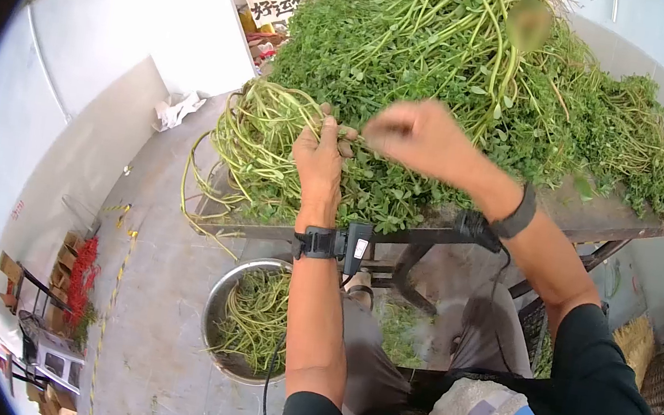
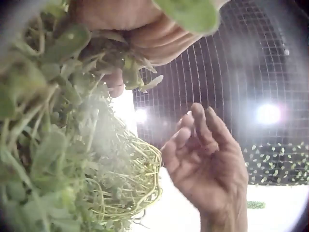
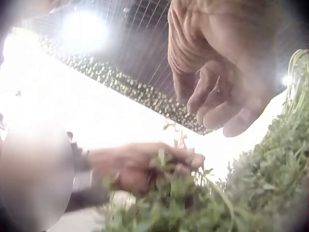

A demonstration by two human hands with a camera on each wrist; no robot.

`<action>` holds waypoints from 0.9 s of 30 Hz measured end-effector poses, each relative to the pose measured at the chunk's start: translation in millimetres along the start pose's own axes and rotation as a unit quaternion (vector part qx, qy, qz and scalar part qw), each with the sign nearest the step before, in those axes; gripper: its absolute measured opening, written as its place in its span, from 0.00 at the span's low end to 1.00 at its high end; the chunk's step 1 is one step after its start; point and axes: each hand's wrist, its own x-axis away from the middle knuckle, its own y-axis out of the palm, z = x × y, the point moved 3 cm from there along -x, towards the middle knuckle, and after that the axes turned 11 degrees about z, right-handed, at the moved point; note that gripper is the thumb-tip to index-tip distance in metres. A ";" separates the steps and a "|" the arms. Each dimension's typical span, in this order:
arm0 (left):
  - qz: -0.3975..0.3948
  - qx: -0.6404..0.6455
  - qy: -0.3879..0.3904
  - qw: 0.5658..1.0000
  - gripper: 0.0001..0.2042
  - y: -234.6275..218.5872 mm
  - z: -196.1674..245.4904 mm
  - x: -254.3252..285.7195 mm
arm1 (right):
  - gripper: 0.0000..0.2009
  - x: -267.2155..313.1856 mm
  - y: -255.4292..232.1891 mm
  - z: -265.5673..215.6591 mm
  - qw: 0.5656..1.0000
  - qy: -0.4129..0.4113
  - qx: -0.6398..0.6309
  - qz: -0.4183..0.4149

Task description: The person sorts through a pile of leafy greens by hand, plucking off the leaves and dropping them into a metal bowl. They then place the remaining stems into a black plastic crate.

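My left hand [image 1: 320, 162] pinches a small sprig of leafy greens [image 3: 164, 162] at the left end of the heap. In the left wrist view, small leaves [image 2: 153, 83] stick out beside its fingers. My right hand [image 1: 430, 141], blurred in the head view, hovers just right of the left one, above the greens. The right wrist view shows this right hand [image 3: 224, 79] with loosely bent fingers and nothing in them. Close by the left hand, a bundle of long pale stems [image 1: 260, 142] droops over the table's corner.
A big heap of leafy greens [image 1: 387, 54] covers much of the table [image 1: 602, 216]. On the floor below stands a metal basin [image 1: 213, 310] of stems. Red goods [image 1: 84, 279] and cartons lie far left; a basket [image 1: 659, 385] with greens stands at the right.
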 end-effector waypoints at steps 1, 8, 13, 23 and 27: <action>0.000 -0.023 0.004 1.000 0.15 -0.5 0.5 3.1 | 0.13 -13.9 -6.8 -3.7 0.998 0.042 -0.023 0.050; -0.015 -0.098 0.057 0.993 0.16 -3.5 -8.7 2.5 | 0.23 -96.8 33.8 -31.0 0.990 0.000 0.132 0.045; 0.017 -0.121 0.088 0.989 0.14 -2.3 7.8 15.0 | 0.21 -128.1 83.4 -21.2 0.982 -0.012 0.186 0.002; 0.031 -0.162 0.124 0.979 0.11 -12.5 7.9 12.3 | 0.15 -130.9 107.9 -3.4 0.961 -0.116 0.235 -0.086; 0.031 -0.131 0.121 0.984 0.11 -12.2 4.1 10.4 | 0.18 -122.9 88.1 -18.4 0.974 -0.109 0.195 -0.045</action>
